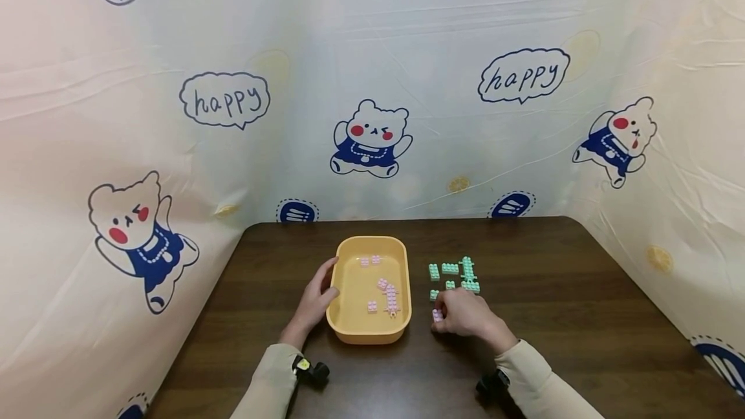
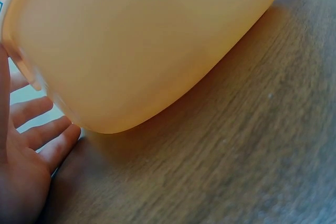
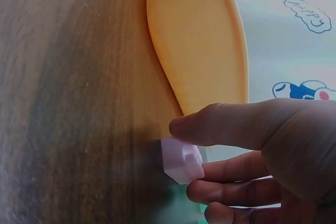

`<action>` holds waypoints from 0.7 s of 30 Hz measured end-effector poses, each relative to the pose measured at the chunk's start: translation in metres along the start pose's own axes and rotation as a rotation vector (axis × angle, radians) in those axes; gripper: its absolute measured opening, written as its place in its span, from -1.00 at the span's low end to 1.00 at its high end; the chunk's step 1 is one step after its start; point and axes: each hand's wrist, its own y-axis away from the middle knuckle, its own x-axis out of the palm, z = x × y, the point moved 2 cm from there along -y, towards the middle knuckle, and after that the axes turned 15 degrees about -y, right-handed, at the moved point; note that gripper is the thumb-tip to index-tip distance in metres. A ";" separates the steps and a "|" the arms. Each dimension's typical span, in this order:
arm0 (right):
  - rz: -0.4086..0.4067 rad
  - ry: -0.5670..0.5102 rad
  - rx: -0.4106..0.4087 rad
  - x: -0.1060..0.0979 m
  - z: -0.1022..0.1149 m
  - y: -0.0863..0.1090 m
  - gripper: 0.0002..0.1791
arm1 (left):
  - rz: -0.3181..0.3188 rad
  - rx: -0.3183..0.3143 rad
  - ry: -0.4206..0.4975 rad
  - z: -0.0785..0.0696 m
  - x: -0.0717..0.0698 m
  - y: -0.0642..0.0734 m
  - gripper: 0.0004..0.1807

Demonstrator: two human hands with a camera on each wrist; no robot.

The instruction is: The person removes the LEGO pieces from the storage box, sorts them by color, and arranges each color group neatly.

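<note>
A yellow plastic tray point(image 1: 369, 337) sits on the dark wooden table. My left hand point(image 1: 317, 299) grips its left side, thumb over the rim and fingers along the outer wall; the left wrist view shows those fingers point(image 2: 46, 132) against the tray's end. To the right of the tray, my right hand point(image 1: 465, 313) pinches a small pink building block point(image 3: 181, 162) between thumb and fingers, close to the tabletop. Inside the tray lie several pink blocks, among them a long joined piece point(image 1: 392, 301) and a loose square one point(image 1: 372, 307).
Several green building blocks stand just beyond my right hand, including a long joined piece point(image 1: 468, 268) and a short brick point(image 1: 450, 268). A patterned cloth point(image 1: 372, 50) hangs behind and beside the table point(image 1: 547, 277). Each wrist carries a small black camera.
</note>
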 end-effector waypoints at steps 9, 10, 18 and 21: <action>-0.005 0.000 0.013 0.004 -0.002 0.003 -0.68 | -0.001 0.002 -0.011 0.001 0.000 0.000 -0.27; -0.005 -0.003 0.014 0.004 -0.002 0.003 -0.68 | -0.002 0.005 -0.011 0.001 0.000 0.000 -0.27; -0.005 -0.019 0.021 0.004 -0.001 0.004 -0.67 | 0.003 0.009 0.003 0.000 0.000 0.000 -0.27; 0.003 -0.023 0.030 0.005 -0.002 0.004 -0.67 | 0.003 0.011 -0.001 0.000 0.000 -0.001 -0.27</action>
